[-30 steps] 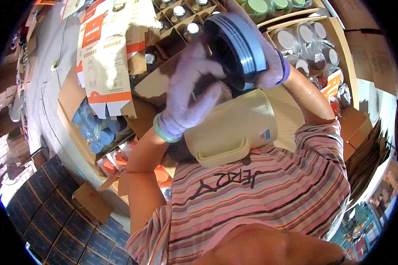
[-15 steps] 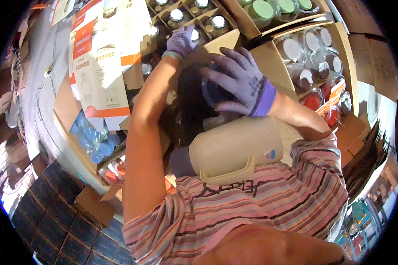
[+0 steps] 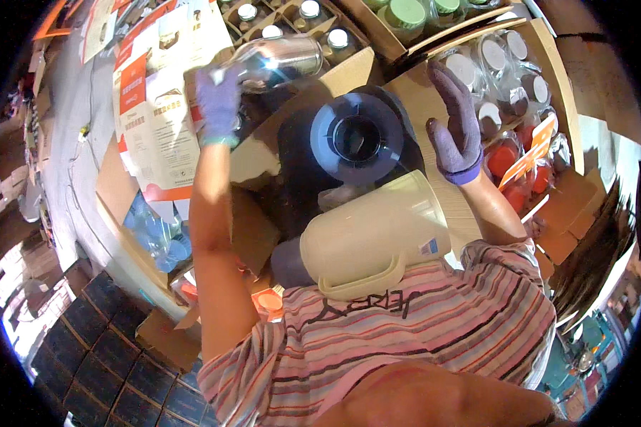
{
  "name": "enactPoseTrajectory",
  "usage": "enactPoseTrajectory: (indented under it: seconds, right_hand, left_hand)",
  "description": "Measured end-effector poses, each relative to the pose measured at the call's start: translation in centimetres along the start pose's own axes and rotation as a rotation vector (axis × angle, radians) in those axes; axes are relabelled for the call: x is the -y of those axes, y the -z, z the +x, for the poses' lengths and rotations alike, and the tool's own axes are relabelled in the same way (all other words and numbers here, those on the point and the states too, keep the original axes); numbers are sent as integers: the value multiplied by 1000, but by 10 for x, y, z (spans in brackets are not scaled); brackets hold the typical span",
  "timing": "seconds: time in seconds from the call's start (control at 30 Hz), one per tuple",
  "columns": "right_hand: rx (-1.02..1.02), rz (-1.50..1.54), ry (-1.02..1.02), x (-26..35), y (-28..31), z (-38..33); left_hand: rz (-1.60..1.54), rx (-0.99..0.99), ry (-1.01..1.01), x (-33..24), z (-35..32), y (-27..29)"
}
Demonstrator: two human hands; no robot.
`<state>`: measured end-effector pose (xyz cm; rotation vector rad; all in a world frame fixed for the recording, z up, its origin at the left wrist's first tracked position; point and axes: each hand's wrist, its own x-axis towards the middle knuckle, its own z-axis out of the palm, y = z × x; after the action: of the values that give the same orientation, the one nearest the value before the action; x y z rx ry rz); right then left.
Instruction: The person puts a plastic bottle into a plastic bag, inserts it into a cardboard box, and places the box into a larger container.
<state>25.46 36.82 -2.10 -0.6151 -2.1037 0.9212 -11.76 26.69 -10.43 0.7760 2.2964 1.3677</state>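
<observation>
My left hand (image 3: 219, 105), in a purple glove, is closed around the left end of a shiny silver flask liner (image 3: 283, 62). The liner lies almost level above a divided carton (image 3: 367, 70) of white-capped bottles. To the right, my gloved right hand (image 3: 456, 132) is raised and holds nothing, its thumb apart from the fingers. A beige jug body (image 3: 377, 231) with a side handle rests on its side against my striped shirt. Just beyond it, between my hands, sits a round blue-grey ring (image 3: 322, 142) with a dark opening, on a black support.
Clear-wrapped jars with white and red lids fill a carton (image 3: 575, 135) on the right. Green-lidded containers (image 3: 406, 16) stand at the back. Printed cardboard sheets (image 3: 167, 135) cover the left side, above bagged blue parts (image 3: 160, 238). Dark stacked boxes (image 3: 103, 356) are at lower left.
My left hand has drawn the silver liner up from the carton and moved left and nearer. My right hand has shifted right, uncovering the blue-grey ring.
</observation>
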Motion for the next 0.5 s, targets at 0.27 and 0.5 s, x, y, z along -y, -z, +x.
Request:
enactPoseTrajectory:
  seconds: [0.27,0.5]
  right_hand:
    - [168,245,-73,22,-7,2]
    - [333,102,673,76,-1,46]
  left_hand:
    - [-486,154,85,20,-112,114]
    - [8,446,-435,-41,-168,106]
